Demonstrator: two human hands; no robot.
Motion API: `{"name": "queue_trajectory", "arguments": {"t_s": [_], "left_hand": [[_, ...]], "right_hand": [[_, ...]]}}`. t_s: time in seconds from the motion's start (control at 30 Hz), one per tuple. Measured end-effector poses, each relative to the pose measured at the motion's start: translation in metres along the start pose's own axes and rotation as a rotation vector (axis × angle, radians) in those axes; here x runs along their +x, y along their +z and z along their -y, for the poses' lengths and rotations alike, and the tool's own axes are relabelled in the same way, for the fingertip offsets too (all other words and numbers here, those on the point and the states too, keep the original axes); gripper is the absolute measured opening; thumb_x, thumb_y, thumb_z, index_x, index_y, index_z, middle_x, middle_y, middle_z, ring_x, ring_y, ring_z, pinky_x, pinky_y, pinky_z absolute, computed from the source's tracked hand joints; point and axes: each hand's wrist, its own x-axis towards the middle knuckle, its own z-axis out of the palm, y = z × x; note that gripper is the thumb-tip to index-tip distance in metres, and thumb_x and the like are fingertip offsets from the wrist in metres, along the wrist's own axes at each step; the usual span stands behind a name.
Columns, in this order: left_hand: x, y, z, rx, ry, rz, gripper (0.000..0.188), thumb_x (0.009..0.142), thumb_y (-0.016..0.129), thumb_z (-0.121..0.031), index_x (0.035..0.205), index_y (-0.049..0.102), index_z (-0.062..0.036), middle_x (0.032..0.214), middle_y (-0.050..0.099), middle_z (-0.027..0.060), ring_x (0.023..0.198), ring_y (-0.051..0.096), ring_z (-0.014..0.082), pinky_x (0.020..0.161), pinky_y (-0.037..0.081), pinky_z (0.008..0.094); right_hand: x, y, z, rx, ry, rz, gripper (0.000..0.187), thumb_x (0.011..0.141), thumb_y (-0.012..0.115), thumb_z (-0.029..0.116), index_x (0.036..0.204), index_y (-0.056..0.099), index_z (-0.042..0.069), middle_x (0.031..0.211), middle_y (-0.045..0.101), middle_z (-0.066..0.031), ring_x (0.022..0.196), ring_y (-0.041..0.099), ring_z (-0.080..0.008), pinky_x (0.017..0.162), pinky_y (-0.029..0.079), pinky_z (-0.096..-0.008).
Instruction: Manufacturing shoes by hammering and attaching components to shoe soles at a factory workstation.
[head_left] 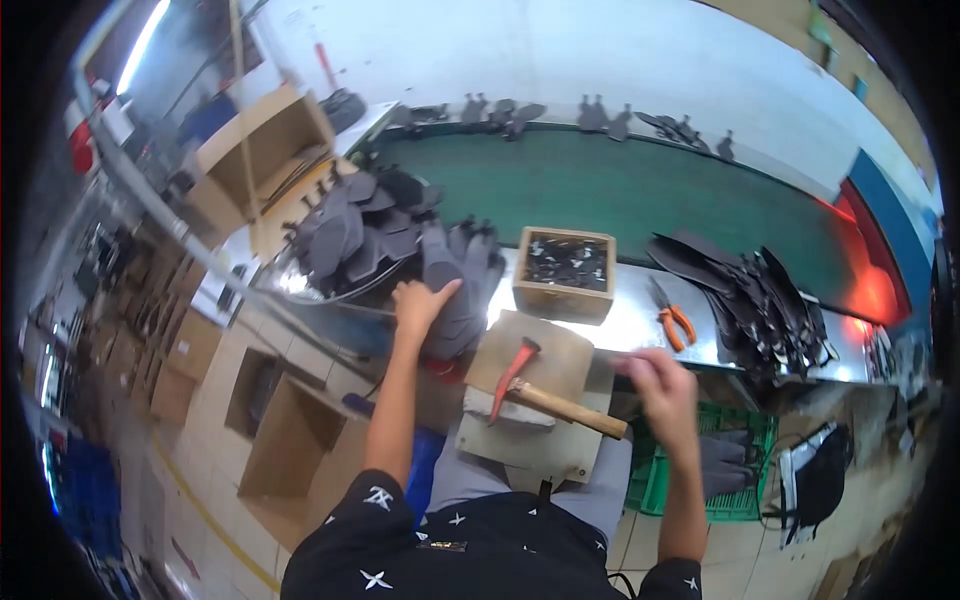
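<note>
My left hand (422, 308) is at the near edge of a pile of dark grey, paddle-shaped pieces (340, 235). Its thumb stands away from the fingers and reaches to a grey piece (460, 318). My right hand (662, 392) is raised to the right of my lap, fingers curled together; anything in them is too small or hidden to make out. Between the hands, a hammer (560, 404) with a red head and wooden handle rests on a beige board (543, 345) over my lap. Behind the board stands a wooden box (563, 303) of small dark, shiny parts.
Orange-handled pliers (676, 325) lie on the metal bench beside a stack of dark pieces (760, 300). Beyond runs a green belt (620, 180) with more pieces along its far edge. Cardboard boxes (285, 440) stand left; a green crate (745, 500) is on the floor at right.
</note>
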Motion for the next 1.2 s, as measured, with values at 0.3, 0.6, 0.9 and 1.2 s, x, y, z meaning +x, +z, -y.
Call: {"name": "queue_trajectory", "arguments": {"t_s": [0.3,0.6,0.9,1.2], "left_hand": [[0.039,-0.028,-0.013,-0.610,-0.253,0.874,0.088,0.065,0.081,-0.059,0.119,0.063,0.0077,0.108,0.069,0.0208,0.097,0.067,0.0288,0.085,0.050,0.0418],[0.032,-0.051,-0.068,-1.170,-0.069,0.757,0.059,0.068,0.079,-0.018,0.108,0.057,0.0186,0.099,0.066,0.0221,0.081,0.068,0.0266,0.069,0.055,0.0353],[0.066,-0.158,-0.079,-1.468,-0.024,0.739,0.064,0.082,0.068,-0.053,0.116,0.063,0.0013,0.108,0.068,0.0137,0.093,0.067,0.0202,0.081,0.054,0.0307],[0.180,-0.161,0.148,-1.639,-0.227,-0.006,0.032,0.100,0.057,-0.032,0.101,0.063,0.0000,0.091,0.066,0.0084,0.085,0.064,0.0219,0.077,0.052,0.0399]], "right_hand": [[0.188,0.197,-0.052,-0.298,0.487,0.596,0.074,0.094,0.057,0.045,0.139,0.041,-0.011,0.142,0.046,-0.0285,0.130,0.048,-0.0369,0.102,0.043,-0.0465],[0.180,0.201,-0.094,0.512,0.458,0.367,0.061,0.098,0.057,0.042,0.139,0.044,-0.001,0.137,0.052,-0.0129,0.130,0.044,-0.0262,0.108,0.033,-0.0437],[0.214,0.191,0.004,0.940,0.182,0.116,0.091,0.081,0.079,0.021,0.146,0.018,0.003,0.126,0.053,-0.0194,0.107,0.062,-0.0267,0.088,0.055,-0.0384],[0.317,0.305,0.045,0.894,0.145,0.284,0.091,0.076,0.082,0.022,0.143,0.025,0.001,0.119,0.057,-0.0209,0.101,0.064,-0.0269,0.085,0.055,-0.0400]]}}
